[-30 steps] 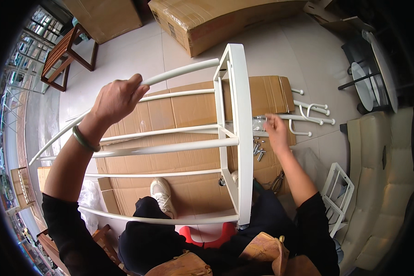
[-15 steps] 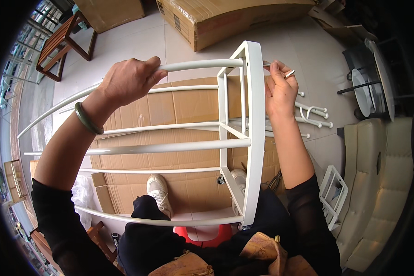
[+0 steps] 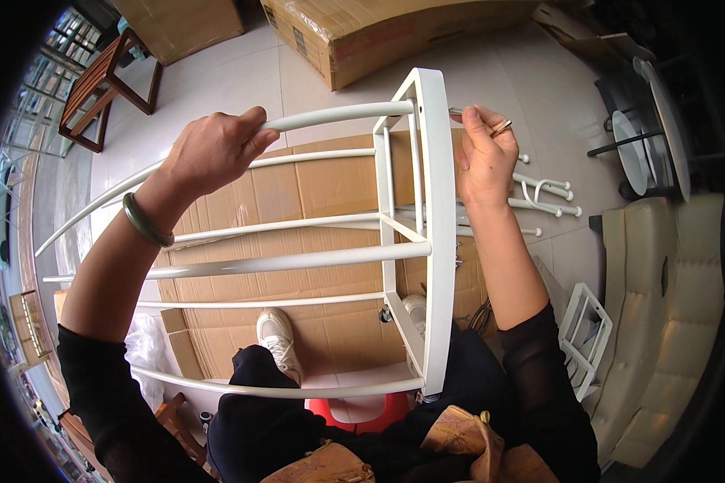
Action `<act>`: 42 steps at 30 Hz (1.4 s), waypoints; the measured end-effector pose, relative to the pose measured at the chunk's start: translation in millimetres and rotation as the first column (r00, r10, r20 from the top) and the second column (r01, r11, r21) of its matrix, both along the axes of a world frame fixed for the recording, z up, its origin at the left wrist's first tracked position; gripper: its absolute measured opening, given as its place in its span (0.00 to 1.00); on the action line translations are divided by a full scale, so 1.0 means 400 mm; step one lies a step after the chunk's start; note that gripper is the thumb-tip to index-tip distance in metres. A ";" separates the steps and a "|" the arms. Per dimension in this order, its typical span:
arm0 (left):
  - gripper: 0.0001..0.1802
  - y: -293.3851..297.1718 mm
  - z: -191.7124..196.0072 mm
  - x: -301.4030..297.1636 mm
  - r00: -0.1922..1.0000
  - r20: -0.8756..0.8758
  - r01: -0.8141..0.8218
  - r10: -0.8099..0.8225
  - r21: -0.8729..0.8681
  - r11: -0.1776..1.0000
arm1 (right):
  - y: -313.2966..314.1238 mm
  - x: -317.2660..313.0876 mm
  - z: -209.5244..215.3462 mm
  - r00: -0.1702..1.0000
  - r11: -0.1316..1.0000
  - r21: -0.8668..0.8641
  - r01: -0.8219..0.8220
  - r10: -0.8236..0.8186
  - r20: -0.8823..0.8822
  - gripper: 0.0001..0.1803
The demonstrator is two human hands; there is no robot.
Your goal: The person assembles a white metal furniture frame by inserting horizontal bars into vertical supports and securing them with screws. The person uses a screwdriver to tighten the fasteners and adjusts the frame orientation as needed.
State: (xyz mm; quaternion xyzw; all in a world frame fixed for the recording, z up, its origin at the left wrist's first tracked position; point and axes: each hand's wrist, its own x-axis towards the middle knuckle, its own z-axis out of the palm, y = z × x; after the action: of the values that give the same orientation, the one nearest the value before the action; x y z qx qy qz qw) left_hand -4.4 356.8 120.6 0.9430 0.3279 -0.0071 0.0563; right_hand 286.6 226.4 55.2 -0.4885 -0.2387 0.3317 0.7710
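Note:
A white metal rack frame (image 3: 437, 185) lies across my lap, its long tubes running left and its flat rectangular end on the right. My left hand (image 3: 213, 153) is closed around the far tube (image 3: 338, 115), a little left of that end. Just outside the end piece, near its far corner, my right hand (image 3: 490, 153) pinches a slim silver hex key (image 3: 501, 127). One tip of the key points toward the end piece; whether it sits in a hole I cannot tell. A caster (image 3: 386, 315) shows beside the inner side of the frame.
Flattened cardboard (image 3: 298, 189) covers the floor under the frame. White tubes with hooks (image 3: 552, 193) lie to its right, near a beige sofa (image 3: 660, 306) and a small white frame (image 3: 584, 338). Large boxes (image 3: 427, 32) and a slatted wooden stool (image 3: 101, 80) stand farther off. Pliers (image 3: 482, 316) rest near my shoe.
The frame's right end and both hands have shifted slightly left in view. My left hand keeps its grip on the tube, and the hex key stays pinched in my right hand.

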 end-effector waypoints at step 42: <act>0.21 0.006 -0.003 -0.023 0.999 0.027 0.021 -0.020 -0.042 0.999 | -0.006 0.000 -0.004 0.913 1.000 0.012 0.008 -0.013 0.408 0.05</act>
State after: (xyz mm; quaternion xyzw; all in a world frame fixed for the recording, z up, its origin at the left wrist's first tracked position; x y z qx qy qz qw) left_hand -13.6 359.2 119.4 0.9448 0.3174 -0.0019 0.0807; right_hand 286.6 224.0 53.7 -0.5444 -0.3932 0.2172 0.7084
